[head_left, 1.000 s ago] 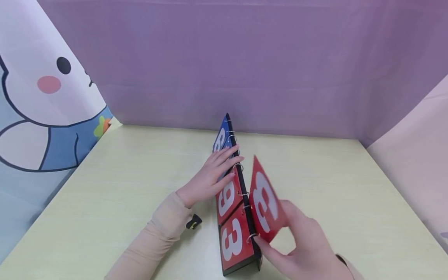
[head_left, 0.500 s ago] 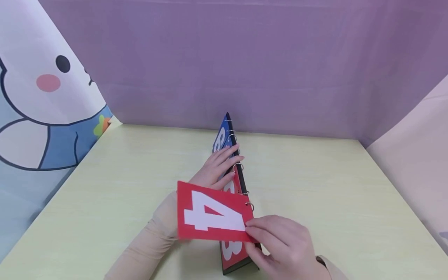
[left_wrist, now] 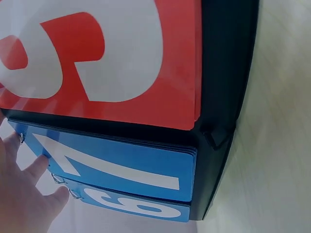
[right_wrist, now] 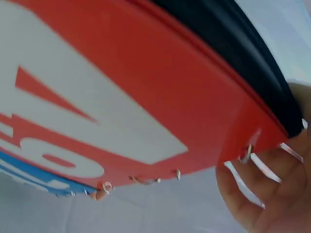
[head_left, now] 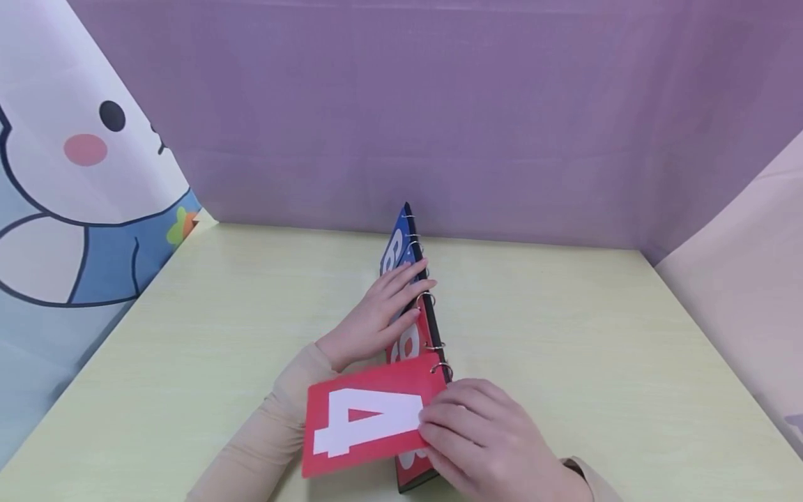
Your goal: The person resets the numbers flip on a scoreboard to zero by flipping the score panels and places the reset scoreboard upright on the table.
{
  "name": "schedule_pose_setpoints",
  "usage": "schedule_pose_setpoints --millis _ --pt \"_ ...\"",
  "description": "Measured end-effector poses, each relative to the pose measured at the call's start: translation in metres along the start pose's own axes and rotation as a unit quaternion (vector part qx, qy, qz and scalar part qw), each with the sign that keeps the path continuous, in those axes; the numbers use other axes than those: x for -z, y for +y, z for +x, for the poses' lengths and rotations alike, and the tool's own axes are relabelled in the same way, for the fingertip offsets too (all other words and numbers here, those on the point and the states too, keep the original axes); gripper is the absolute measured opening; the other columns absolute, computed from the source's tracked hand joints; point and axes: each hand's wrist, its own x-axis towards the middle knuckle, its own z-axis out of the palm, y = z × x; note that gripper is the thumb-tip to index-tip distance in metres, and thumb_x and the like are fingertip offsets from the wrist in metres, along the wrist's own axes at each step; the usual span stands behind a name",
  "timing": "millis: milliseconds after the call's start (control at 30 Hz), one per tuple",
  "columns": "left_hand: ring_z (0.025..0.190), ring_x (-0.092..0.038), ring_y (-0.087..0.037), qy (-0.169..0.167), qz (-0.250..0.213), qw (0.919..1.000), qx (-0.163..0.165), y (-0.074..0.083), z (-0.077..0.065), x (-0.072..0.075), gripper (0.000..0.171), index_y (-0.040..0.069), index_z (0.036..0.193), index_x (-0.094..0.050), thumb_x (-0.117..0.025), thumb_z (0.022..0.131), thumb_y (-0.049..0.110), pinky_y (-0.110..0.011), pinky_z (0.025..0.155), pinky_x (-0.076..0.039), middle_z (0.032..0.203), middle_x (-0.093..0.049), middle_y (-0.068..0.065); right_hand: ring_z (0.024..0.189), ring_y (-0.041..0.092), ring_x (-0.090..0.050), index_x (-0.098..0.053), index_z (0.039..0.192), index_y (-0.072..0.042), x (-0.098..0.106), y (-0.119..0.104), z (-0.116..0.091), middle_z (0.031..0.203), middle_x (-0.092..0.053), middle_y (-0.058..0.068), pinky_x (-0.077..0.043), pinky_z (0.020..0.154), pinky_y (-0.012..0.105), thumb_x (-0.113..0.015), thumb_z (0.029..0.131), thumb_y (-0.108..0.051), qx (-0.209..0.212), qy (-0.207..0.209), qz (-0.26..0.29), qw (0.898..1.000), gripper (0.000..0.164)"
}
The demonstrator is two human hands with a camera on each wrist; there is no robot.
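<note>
A tabletop flip scoreboard with a black frame (head_left: 435, 324) stands with its long side running away from me. White-on-red and white-on-blue number cards hang on its metal rings. My left hand (head_left: 370, 321) rests across the middle with its fingers spread, touching the top edge beside the blue cards (left_wrist: 116, 167). At the near end my right hand (head_left: 489, 439) holds a red "4" card (head_left: 383, 411) by its ringed edge. That card slants out to the left, over the lower red card. My right thumb is mostly hidden; the right wrist view shows fingers (right_wrist: 272, 179) at the ring edge.
The pale wooden table (head_left: 564, 335) extends on both sides of the scoreboard. Behind it hangs a purple cloth (head_left: 414, 118). A printed cartoon sheet (head_left: 50, 181) covers the left side, and a pale sheet (head_left: 746, 265) the right.
The right hand has flipped a red card over the rings from right to left, so its "4" faces up. The card has since swung lower. The left hand has stayed in place.
</note>
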Motion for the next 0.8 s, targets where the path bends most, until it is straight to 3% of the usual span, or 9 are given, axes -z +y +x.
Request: schedule_pose_setpoints --millis 133,233,367,467,800 --pt "0.143 -0.021 -0.026 0.001 -0.007 1.0 -0.001 -0.0001 0.0 -0.0001 0.048 0.017 0.142 -0.042 -0.048 0.096 0.027 -0.047 0.112 -0.024 0.156 -0.023 -0.004 0.085 0.008 -0.063 -0.074 0.09 -0.018 -0.0002 0.001 0.0011 0.09 -0.07 -0.006 -0.048 0.087 0.032 -0.072 0.078 -0.035 0.021 -0.033 0.005 0.999 0.021" --pt "0.143 -0.021 -0.027 -0.001 -0.009 1.0 -0.001 0.0004 -0.0001 0.0008 0.047 0.017 0.142 -0.042 -0.047 0.096 0.027 -0.048 0.112 -0.024 0.156 -0.023 -0.004 0.084 0.007 -0.061 -0.072 0.086 -0.019 -0.0019 0.0019 0.0017 0.086 -0.068 -0.007 -0.046 0.09 0.032 -0.061 0.089 -0.029 0.048 -0.04 0.003 0.998 0.016" --pt "0.143 -0.021 -0.027 -0.003 -0.011 0.9999 -0.002 0.0007 -0.0002 0.0018 0.046 0.017 0.141 -0.042 -0.047 0.096 0.026 -0.048 0.112 -0.023 0.156 -0.024 -0.004 0.083 0.006 -0.058 -0.069 0.083 -0.019 -0.0036 0.0038 0.0017 0.083 -0.065 -0.009 -0.044 0.091 0.031 -0.044 0.097 -0.023 0.085 -0.046 -0.009 0.995 0.029" --pt "0.144 -0.021 -0.027 -0.006 -0.015 0.9999 0.0 0.0008 -0.0004 0.0025 0.045 0.018 0.141 -0.043 -0.045 0.097 0.026 -0.047 0.113 -0.022 0.156 -0.023 -0.003 0.085 0.007 -0.058 -0.068 0.082 -0.02 -0.0043 0.0053 0.0014 0.081 -0.065 -0.011 -0.043 0.092 0.031 -0.044 0.097 -0.023 0.099 -0.058 -0.018 0.993 0.029" --pt "0.145 -0.019 -0.025 -0.018 -0.027 0.9993 0.018 0.0005 -0.0004 0.0022 0.046 0.02 0.143 -0.041 -0.044 0.098 0.029 -0.049 0.111 -0.026 0.157 -0.021 0.001 0.084 0.006 -0.057 -0.069 0.078 -0.02 -0.0077 0.0053 -0.0009 0.077 -0.065 -0.012 -0.041 0.094 0.031 -0.051 0.094 -0.029 0.081 -0.079 -0.014 0.994 0.026"
